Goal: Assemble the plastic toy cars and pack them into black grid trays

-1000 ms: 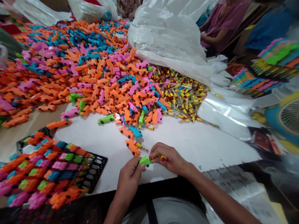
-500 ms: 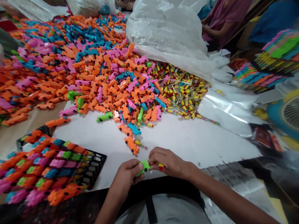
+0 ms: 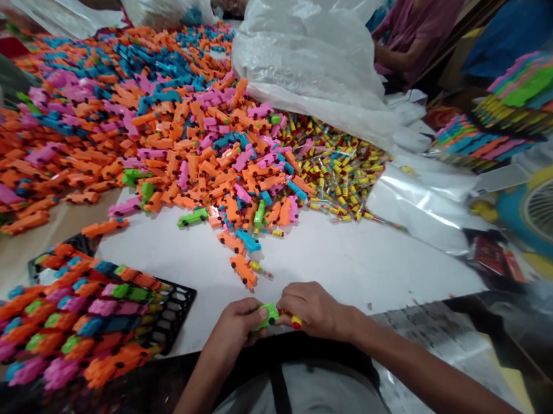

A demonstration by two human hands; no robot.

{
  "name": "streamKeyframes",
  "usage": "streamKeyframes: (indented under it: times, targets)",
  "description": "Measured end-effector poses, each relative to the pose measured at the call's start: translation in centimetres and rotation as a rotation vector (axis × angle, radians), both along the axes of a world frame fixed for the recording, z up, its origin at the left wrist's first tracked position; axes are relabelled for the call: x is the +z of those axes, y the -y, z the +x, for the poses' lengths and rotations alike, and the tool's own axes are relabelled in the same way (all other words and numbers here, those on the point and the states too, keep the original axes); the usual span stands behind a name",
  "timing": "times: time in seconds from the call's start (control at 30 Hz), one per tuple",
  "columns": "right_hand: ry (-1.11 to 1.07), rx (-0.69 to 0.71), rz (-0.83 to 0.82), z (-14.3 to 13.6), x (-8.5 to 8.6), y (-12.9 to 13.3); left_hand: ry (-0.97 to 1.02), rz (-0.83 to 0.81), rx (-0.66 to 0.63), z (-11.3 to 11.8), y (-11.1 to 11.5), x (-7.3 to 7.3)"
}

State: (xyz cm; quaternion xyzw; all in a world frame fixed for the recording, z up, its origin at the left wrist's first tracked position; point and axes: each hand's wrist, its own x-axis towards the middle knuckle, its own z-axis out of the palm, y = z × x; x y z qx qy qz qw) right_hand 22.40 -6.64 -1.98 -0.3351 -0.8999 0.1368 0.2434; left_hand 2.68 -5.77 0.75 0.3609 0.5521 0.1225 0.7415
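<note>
My left hand (image 3: pixel 237 327) is closed around a small green toy car (image 3: pixel 269 314), whose front end sticks out past the thumb toward the right. Close against that end is my right hand (image 3: pixel 316 309), its fingers pinched on a small tube with a yellow and red end (image 3: pixel 296 322); most of the tube is hidden by the fingers. Just beyond the hands, an orange toy car (image 3: pixel 243 271) and another yellow-capped clear tube (image 3: pixel 260 270) lie on the white tabletop (image 3: pixel 350 268).
A large heap of orange, pink and blue toy cars (image 3: pixel 173 132) covers the far left. Beside it lies a pile of yellow-capped tubes (image 3: pixel 339 165) under a plastic bag (image 3: pixel 309 49). A black rack (image 3: pixel 182 303) with filled cars stands left, a fan (image 3: pixel 551 209) right. Another person (image 3: pixel 422 29) sits beyond.
Both hands have dropped slightly toward me. The right fingers have come down, bringing the tube's end level with the green car.
</note>
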Motion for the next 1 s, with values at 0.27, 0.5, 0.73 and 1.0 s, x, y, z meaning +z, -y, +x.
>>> streamKeyframes:
  times: [0.27,0.5,0.73,1.0]
  targets:
    - [-0.119,-0.161,-0.108,3.1,-0.6,-0.1,-0.543,0.653,-0.071,0.0,-1.0,-0.4]
    - [-0.059,-0.493,0.066,8.0,-1.2,-2.5,-0.923,0.899,0.102,0.9,-4.6,-2.4]
    - [-0.248,-0.591,-0.328,2.0,0.8,-2.6,-0.839,0.858,0.03,-0.5,-3.7,-2.7]
    - [-0.186,-0.462,-0.485,-3.5,-0.9,-3.7,-0.411,0.799,0.13,-2.3,-2.1,-2.0]
